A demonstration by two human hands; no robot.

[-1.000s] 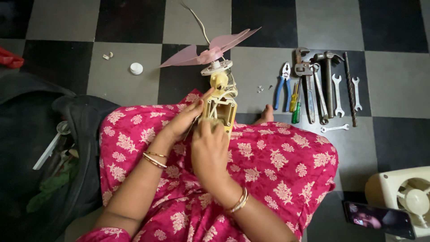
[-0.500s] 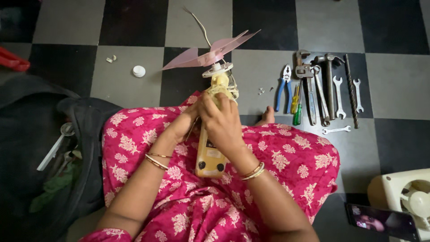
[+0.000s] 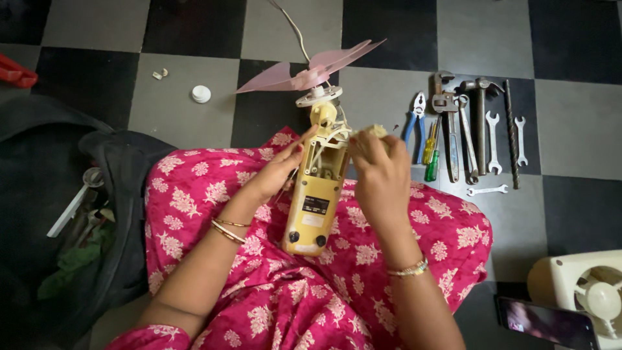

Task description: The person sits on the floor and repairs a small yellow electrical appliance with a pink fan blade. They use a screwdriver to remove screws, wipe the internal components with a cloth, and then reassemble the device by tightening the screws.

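A dim black bag (image 3: 71,214) hid its contents at left, the left hand (image 3: 275,174) steadied the yellow fan body (image 3: 315,204), dark-labelled, on the lap, and the right hand (image 3: 379,175) pinched something pale, unidentifiable.

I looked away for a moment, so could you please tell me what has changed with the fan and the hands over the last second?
The right hand lifted off the yellow fan body and moved to its right side, now pinching a small pale piece. The body, covered before, now lies bare along the lap. The left hand kept its hold near the top. The pink blades and the tools on the floor stayed put.
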